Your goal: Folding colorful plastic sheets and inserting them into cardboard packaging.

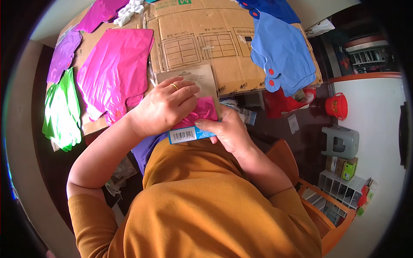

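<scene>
In front of my waist I hold a flat cardboard package card [185,135], with a grey-brown upper part and a blue lower strip bearing a barcode. A folded shiny pink piece [206,109] lies against its face. My right hand [226,131] grips the card's right side, thumb on the front over the pink piece's lower edge. From the left, my left hand [167,103] lies over the pink piece with its fingers bent and a ring on one; it covers part of the piece, and some fingertips are hidden.
A large cardboard sheet [193,26] covers the table ahead. On it lie shiny bib-shaped pieces: pink [116,64], green [63,109], purple [63,56] and blue [282,51]. White bundled strips [129,12] sit far left. Rightward stand a red bucket [336,106], grey stool [340,141] and wooden chair [327,219].
</scene>
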`<act>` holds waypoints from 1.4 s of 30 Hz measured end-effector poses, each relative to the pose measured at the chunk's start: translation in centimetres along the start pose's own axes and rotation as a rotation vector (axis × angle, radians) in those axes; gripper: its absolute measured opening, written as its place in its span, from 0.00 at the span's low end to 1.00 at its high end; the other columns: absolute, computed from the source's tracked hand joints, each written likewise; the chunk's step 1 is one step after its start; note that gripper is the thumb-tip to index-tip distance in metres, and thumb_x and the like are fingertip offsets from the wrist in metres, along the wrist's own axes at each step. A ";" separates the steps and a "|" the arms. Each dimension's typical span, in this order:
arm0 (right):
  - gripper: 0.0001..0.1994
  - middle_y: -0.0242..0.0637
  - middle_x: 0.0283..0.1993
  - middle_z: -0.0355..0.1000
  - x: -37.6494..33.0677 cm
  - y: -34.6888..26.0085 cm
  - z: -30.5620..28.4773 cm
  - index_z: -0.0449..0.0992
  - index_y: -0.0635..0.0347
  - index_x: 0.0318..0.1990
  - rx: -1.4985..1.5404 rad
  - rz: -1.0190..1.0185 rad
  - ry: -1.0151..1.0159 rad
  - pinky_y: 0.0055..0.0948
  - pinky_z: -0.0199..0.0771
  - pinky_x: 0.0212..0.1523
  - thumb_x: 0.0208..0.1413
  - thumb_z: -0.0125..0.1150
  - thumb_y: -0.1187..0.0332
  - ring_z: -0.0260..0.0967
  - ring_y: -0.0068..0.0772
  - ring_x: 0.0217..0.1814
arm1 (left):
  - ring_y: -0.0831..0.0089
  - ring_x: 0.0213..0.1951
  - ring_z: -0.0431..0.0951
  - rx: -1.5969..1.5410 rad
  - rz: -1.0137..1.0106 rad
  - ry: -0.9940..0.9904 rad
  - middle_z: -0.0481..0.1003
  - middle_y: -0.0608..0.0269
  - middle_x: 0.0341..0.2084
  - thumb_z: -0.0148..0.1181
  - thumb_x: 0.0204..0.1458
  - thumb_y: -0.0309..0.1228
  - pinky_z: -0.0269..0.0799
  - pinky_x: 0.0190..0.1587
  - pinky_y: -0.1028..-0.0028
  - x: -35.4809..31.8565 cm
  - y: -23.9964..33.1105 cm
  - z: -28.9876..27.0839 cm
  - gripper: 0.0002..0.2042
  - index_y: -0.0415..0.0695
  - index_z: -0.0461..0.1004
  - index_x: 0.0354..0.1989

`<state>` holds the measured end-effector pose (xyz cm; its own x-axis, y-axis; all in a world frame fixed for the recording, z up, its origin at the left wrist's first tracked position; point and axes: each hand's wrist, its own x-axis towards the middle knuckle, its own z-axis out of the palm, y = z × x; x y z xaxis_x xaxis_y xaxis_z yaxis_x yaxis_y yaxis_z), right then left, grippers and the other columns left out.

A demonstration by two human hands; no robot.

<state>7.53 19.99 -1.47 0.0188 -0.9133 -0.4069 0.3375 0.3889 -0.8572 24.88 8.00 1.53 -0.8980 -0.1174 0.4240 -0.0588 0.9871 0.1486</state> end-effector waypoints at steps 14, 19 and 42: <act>0.14 0.30 0.32 0.74 0.8 0.1 -0.2 0.75 0.62 0.41 0.024 0.053 0.017 0.16 0.61 0.16 0.48 0.70 0.69 0.66 0.14 0.24 | 0.65 0.39 0.76 -0.595 -0.827 0.311 0.74 0.57 0.39 0.61 0.48 0.26 0.73 0.42 0.66 -6.6 5.1 -0.6 0.10 0.38 0.73 0.39; 0.17 0.29 0.31 0.75 1.6 0.9 -0.6 0.74 0.62 0.42 0.009 0.066 -0.024 0.16 0.65 0.16 0.48 0.71 0.66 0.69 0.16 0.25 | 0.62 0.50 0.75 -1.906 -1.468 0.616 0.72 0.51 0.50 0.53 0.60 0.43 0.71 0.54 0.62 -6.2 10.3 2.9 0.21 0.38 0.67 0.54; 0.13 0.42 0.36 0.78 0.3 -3.5 -0.6 0.78 0.62 0.42 -1.354 -1.111 -0.110 0.35 0.78 0.38 0.46 0.63 0.79 0.78 0.42 0.37 | 0.59 0.51 0.75 -2.073 -1.021 0.931 0.75 0.50 0.49 0.47 0.59 0.32 0.68 0.59 0.57 -3.7 8.7 4.9 0.16 0.37 0.70 0.52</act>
<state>5.73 18.44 1.24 0.4209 -0.7734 0.4741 -0.7169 -0.6038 -0.3485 25.57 17.54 -3.12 -0.5226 -0.8070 -0.2749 0.6505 -0.5859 0.4833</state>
